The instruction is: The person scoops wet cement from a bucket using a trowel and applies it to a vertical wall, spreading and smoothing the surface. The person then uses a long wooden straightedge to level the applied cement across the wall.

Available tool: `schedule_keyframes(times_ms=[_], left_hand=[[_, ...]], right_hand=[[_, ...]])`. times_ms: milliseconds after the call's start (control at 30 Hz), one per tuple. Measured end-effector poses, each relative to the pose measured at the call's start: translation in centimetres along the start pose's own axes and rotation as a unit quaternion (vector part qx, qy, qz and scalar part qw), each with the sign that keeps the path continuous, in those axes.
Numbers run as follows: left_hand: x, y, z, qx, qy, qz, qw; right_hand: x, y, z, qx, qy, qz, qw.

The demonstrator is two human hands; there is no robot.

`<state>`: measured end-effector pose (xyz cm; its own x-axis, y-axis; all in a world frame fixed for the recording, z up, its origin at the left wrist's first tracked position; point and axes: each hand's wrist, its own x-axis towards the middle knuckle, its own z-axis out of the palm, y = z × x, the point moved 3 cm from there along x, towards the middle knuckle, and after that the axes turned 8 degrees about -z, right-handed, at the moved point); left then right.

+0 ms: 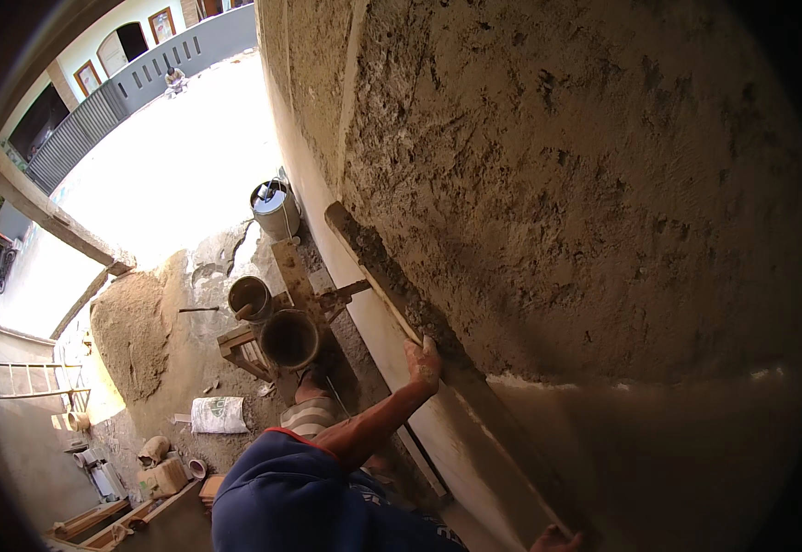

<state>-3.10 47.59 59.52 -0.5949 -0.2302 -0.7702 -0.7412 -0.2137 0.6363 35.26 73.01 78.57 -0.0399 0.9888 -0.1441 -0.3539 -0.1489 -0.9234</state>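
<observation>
A long wooden straightedge board (390, 306) runs slantwise along the wall, with wet mortar (410, 296) heaped along its wall side. My left hand (424, 364) is closed on the board's edge near its middle, the arm reaching out from a blue sleeve. At the lower edge of the view, my right hand (557, 540) is partly cut off and grips the board's near end. The plastered wall (585, 202) is rough and dark above the board, and a smoother band (658, 442) lies at the lower right.
Two buckets, a large one (289, 339) and a smaller one (250, 296), stand by a wooden trestle (242, 353). Farther off are a metal drum (275, 210) and a sand heap (134, 331). A white sack (219, 415) lies on the ground. Another person (175, 81) sits far away.
</observation>
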Motion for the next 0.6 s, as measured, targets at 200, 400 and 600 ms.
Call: schedule_keyframes(times_ms=[200,400,600], left_hand=[[-1.2,-6.0,-3.5,-0.106,-0.027,-0.155,0.982],[9.0,-19.4,-4.9,-0.102,-0.072,-0.145,0.982],[3.2,-6.7,-11.7,-0.370,-0.042,-0.301,0.878]], right_hand=[[7.9,-3.1,-9.6,-0.003,-0.196,-0.012,0.980],[1.9,-5.9,3.7,-0.101,-0.265,-0.144,0.948],[-7.2,-5.7,17.3,-0.064,-0.435,-0.168,0.882]])
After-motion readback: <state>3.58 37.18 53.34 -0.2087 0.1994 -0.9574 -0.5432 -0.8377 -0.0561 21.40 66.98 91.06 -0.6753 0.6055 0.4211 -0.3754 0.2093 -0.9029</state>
